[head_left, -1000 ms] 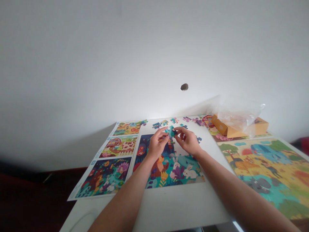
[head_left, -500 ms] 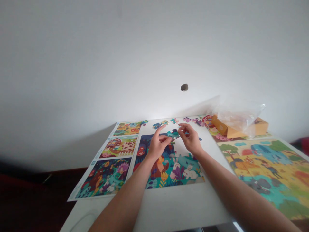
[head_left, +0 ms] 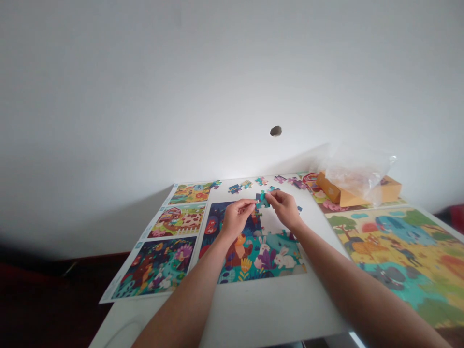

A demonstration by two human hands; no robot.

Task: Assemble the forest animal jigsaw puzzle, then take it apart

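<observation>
A teal and dark-blue puzzle piece is held between my two hands, over the upper part of a partly assembled jigsaw puzzle. My right hand pinches it from the right side. At its left edge, the fingertips of my left hand are pressed together on it. The puzzle shows rabbits, plants and a squirrel-like animal on a dark and teal ground. White tabletop shows through a gap in its upper right, just below the piece. Part of the puzzle's left side is hidden by my left hand and forearm.
Loose puzzle pieces lie along the table's back edge by the wall. A sheet with three printed pictures is at left. To the right are an assembled safari puzzle, an orange box and a clear plastic bag.
The raised fingers of my left hand have closed into a pinch. My right hand's spread fingers have come together on the puzzle piece, now more visible between the hands.
</observation>
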